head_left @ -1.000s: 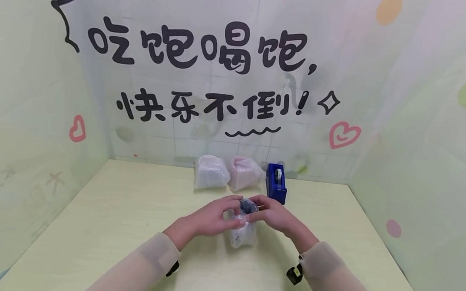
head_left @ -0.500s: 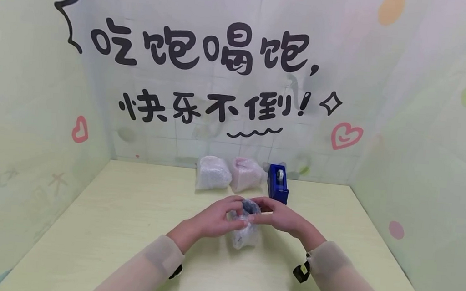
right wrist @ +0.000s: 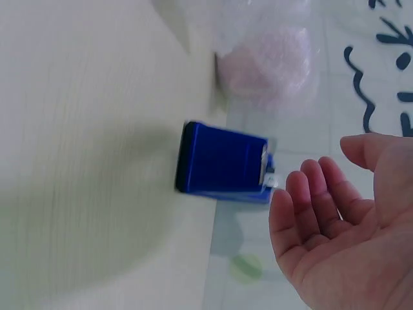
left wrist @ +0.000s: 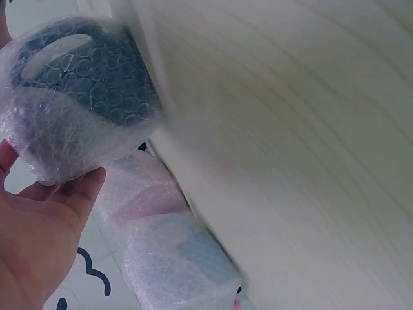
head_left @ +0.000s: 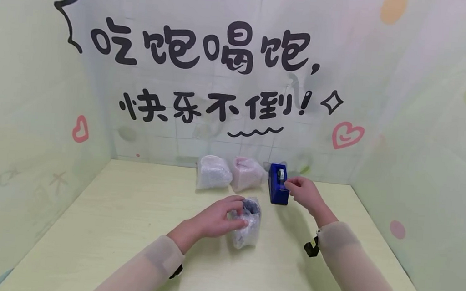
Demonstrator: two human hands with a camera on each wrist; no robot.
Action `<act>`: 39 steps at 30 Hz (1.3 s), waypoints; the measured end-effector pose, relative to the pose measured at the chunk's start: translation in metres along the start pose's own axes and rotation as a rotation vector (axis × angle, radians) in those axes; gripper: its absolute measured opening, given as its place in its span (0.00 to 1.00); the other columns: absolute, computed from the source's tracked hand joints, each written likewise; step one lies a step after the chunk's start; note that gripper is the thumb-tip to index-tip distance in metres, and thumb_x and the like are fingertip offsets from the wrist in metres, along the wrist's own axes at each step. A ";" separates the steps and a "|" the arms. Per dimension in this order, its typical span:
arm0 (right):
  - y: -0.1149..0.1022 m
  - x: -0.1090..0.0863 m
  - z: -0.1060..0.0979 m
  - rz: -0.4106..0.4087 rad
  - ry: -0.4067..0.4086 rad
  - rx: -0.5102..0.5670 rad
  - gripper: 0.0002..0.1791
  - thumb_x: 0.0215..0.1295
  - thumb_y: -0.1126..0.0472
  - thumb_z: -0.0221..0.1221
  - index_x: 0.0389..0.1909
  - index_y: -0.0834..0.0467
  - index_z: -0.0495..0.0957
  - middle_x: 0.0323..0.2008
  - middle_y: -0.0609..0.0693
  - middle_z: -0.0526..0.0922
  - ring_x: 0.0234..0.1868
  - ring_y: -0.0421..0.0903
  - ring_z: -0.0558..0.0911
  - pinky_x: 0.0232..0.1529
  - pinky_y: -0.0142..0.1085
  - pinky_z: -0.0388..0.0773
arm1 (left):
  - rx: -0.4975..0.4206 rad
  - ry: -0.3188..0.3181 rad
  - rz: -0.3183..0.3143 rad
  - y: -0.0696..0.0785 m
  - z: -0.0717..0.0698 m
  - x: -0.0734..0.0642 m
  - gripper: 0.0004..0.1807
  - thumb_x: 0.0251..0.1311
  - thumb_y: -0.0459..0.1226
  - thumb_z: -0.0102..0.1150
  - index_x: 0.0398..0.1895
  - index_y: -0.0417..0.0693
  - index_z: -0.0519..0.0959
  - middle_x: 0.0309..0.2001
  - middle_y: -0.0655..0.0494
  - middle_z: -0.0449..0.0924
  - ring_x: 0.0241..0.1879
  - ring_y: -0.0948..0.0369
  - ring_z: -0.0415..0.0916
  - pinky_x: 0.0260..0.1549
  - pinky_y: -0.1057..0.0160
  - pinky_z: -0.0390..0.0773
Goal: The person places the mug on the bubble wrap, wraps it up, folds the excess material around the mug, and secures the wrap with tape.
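Note:
My left hand [head_left: 216,217] grips a bubble-wrapped bundle [head_left: 248,232] standing over the middle of the table. In the left wrist view something dark blue with a pale patch shows through the wrap [left wrist: 97,71], and my left fingers [left wrist: 80,194] curl round the bundle's side. At the back right stands a blue tape dispenser [head_left: 279,195] with a roll of clear tape. My right hand [head_left: 306,194] is at its cutting edge. The right wrist view shows those right fingers [right wrist: 302,200] loosely bent beside the dispenser's tape end, the thumb apart from them.
Two more bubble-wrapped bundles, one whitish [head_left: 213,175] and one pinkish [head_left: 248,175], stand side by side against the back wall, left of the dispenser. Printed wall sheets [head_left: 235,118] enclose the pale wooden table [head_left: 130,201] at the back and both sides.
My right hand has let go of the wrapped bundle and moved right and away from me to the tape dispenser. My left hand still holds the bundle in the same place.

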State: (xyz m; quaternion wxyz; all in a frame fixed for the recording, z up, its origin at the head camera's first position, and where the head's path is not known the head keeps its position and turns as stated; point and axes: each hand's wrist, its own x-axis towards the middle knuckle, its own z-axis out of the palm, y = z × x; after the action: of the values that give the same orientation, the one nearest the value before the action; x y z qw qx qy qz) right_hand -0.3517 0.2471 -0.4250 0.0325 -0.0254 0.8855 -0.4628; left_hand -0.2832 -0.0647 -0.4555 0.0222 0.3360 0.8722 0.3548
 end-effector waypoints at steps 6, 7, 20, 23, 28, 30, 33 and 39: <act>0.017 0.015 -0.005 0.029 0.062 -0.045 0.23 0.85 0.52 0.55 0.63 0.68 0.81 0.58 0.64 0.84 0.53 0.54 0.82 0.51 0.41 0.82 | 0.000 0.008 0.015 0.001 0.001 0.001 0.11 0.74 0.49 0.66 0.40 0.53 0.78 0.77 0.45 0.74 0.77 0.43 0.72 0.78 0.41 0.72; 0.019 0.017 -0.004 0.034 0.069 -0.049 0.23 0.85 0.52 0.55 0.62 0.68 0.81 0.59 0.64 0.84 0.53 0.54 0.82 0.52 0.43 0.82 | -0.001 0.009 0.014 0.001 0.001 0.001 0.11 0.73 0.49 0.66 0.40 0.54 0.78 0.78 0.45 0.74 0.78 0.43 0.72 0.78 0.40 0.72; 0.032 0.040 0.025 0.132 0.094 -0.048 0.25 0.85 0.45 0.53 0.42 0.64 0.84 0.33 0.49 0.78 0.37 0.47 0.73 0.39 0.38 0.70 | -0.007 0.010 0.016 -0.001 0.000 -0.003 0.12 0.75 0.51 0.64 0.40 0.56 0.77 0.80 0.44 0.72 0.79 0.41 0.70 0.77 0.38 0.72; 0.029 0.038 0.028 0.146 0.106 -0.002 0.23 0.85 0.48 0.53 0.43 0.65 0.84 0.39 0.53 0.83 0.42 0.48 0.76 0.45 0.40 0.74 | -0.013 0.001 0.011 0.000 0.000 -0.002 0.12 0.75 0.52 0.64 0.41 0.56 0.78 0.80 0.45 0.71 0.80 0.42 0.69 0.78 0.39 0.71; 0.021 0.037 0.031 0.172 0.125 -0.001 0.22 0.86 0.53 0.53 0.58 0.67 0.85 0.64 0.64 0.85 0.57 0.51 0.80 0.62 0.49 0.80 | -0.006 -0.002 0.016 -0.003 0.001 -0.002 0.13 0.75 0.53 0.63 0.42 0.56 0.78 0.79 0.46 0.72 0.79 0.43 0.70 0.78 0.40 0.72; 0.019 0.036 0.031 0.176 0.133 -0.029 0.22 0.85 0.54 0.53 0.59 0.67 0.84 0.65 0.65 0.84 0.57 0.53 0.80 0.64 0.52 0.80 | 0.001 -0.004 0.019 -0.003 0.001 -0.002 0.13 0.75 0.53 0.63 0.42 0.56 0.78 0.79 0.46 0.72 0.79 0.44 0.71 0.78 0.41 0.72; 0.017 0.036 0.030 0.189 0.150 -0.091 0.20 0.84 0.53 0.54 0.54 0.66 0.85 0.61 0.63 0.85 0.57 0.55 0.80 0.71 0.60 0.75 | 0.009 -0.009 0.016 -0.002 0.002 -0.003 0.13 0.75 0.53 0.63 0.43 0.56 0.78 0.80 0.46 0.72 0.79 0.44 0.70 0.78 0.41 0.71; 0.009 0.035 0.029 0.226 0.145 -0.177 0.21 0.83 0.50 0.52 0.53 0.62 0.87 0.63 0.63 0.86 0.70 0.63 0.79 0.80 0.78 0.48 | 0.005 -0.012 0.004 -0.001 0.000 -0.005 0.13 0.75 0.53 0.62 0.44 0.56 0.78 0.80 0.46 0.71 0.80 0.43 0.69 0.79 0.41 0.70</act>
State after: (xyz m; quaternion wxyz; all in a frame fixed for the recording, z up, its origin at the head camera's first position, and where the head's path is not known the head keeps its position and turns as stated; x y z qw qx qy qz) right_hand -0.3845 0.2260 -0.4505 0.0179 0.1050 0.9201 -0.3768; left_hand -0.2799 -0.0689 -0.4570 0.0259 0.3397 0.8723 0.3507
